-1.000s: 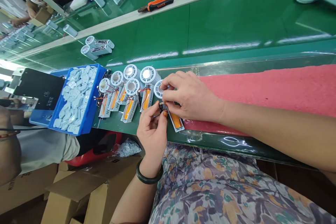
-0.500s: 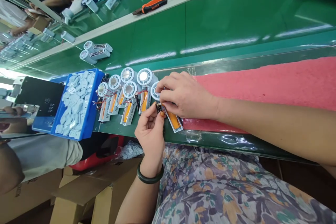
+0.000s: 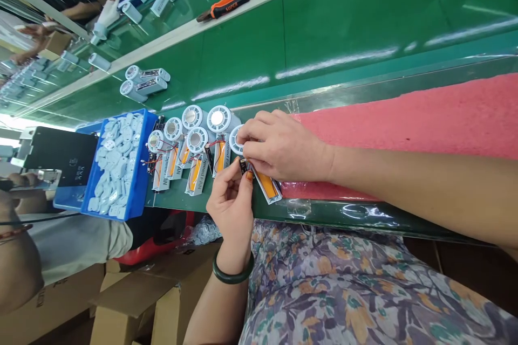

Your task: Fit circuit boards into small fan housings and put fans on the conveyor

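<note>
Fan unit, partly assembled by the look of it, lies with its handle on the green bench, at the near edge, its round head under the fingers. Clock taken from this unit, twelve toward the far side of the bench.

Progress (judged): about midway on this one. Done: orange insert sits in the handle channel. Left: channel face is uncovered, and a small dark board is outside it at ten to eleven o'clock. Five more units stand grouped at ten o'clock, orange inserts showing, red wires loose on several; these look no further along. Two units between ten and eleven, farther off, show dark parts in their channels; possibly more advanced. Pale plastic pieces fill the blue bin at nine o'clock.

Grip: left hand, between eight and nine o'clock, has thumb and forefinger closed in a pinch on the dark board, other fingers curled in. Right hand, at one o'clock, is bent over the unit's head, fingers drawn together and reaching toward the board. Whether its fingertips hold a wire or only steady the head: cannot tell, contact hidden.
</note>
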Tool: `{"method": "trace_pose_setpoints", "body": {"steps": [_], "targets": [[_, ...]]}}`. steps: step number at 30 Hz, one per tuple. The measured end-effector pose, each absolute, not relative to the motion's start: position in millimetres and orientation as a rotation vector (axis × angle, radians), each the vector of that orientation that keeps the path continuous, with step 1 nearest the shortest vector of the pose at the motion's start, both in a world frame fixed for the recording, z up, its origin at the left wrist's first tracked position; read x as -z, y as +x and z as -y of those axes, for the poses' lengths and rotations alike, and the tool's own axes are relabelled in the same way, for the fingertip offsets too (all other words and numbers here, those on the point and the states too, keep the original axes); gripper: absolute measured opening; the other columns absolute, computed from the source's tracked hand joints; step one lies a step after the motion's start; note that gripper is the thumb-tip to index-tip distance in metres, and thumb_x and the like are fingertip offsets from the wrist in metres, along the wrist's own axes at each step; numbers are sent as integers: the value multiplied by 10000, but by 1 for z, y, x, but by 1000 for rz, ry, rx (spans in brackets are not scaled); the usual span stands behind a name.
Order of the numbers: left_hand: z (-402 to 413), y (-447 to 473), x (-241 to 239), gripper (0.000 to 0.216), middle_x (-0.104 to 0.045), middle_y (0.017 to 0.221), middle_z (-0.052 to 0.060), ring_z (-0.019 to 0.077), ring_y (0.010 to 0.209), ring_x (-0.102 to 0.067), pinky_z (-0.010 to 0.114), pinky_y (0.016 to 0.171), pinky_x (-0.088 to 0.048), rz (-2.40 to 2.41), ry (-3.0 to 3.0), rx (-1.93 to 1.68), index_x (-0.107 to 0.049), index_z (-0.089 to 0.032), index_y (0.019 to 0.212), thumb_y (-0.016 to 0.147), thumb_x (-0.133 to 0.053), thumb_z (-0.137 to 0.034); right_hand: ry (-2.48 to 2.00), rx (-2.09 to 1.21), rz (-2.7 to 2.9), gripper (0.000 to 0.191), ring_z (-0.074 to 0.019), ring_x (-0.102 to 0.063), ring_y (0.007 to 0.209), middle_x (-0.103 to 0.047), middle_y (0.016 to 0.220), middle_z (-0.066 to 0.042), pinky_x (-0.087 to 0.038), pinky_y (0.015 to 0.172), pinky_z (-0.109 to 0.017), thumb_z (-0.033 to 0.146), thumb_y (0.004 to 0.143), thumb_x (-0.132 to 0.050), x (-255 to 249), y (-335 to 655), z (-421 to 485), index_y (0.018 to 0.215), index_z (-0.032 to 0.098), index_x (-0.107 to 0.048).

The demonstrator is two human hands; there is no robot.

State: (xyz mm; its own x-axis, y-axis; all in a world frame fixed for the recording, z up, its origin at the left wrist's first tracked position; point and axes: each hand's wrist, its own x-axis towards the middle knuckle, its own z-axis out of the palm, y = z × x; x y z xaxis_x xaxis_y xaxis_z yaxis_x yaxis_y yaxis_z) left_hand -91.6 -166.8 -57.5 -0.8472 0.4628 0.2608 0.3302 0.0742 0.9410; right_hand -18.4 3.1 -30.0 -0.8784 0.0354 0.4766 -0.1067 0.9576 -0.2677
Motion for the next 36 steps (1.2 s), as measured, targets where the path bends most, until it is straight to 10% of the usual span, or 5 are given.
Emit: {"method": "trace_pose_setpoints", "body": {"steps": [36], "targets": [[161, -100, 51, 125, -682, 988, 24, 120, 796, -667, 234, 709, -572, -2055, 933, -1862, -762, -236, 929, 875, -804, -341, 14, -1049, 2490, 129, -246, -538, 1174, -683, 1247, -76, -408, 979, -428, 168, 923, -592, 29, -16, -8, 848, 199, -692]]}}
